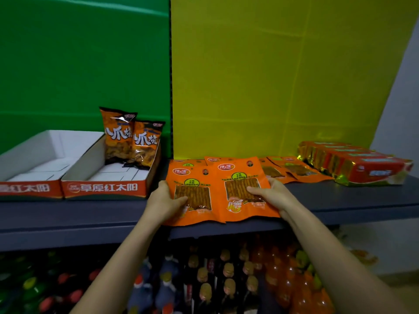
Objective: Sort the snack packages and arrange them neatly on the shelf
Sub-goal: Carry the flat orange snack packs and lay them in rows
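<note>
L hand (164,200), R hand (271,196): pinch grips on left pkt (195,177), right pkt (242,175); chip bags (118,137), red packs (362,164) alongside.

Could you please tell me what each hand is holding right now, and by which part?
The left hand grips the left orange packet by its left edge; the right hand grips the right orange packet by its right edge.

Printed in white on the red front strip of the right display tray (103,188), by the shelf's (68,214) front edge: 草原红太阳. Cut off on the left display tray (27,188): 红太阳. Written large in white across the orange snack bags (118,134) at the right tray's back: 八爪烧, partly hidden. Proved too blurred to read: logos on the flat orange packs (192,193) and the red-and-gold packs (371,171) toward the shelf's right end.
</note>
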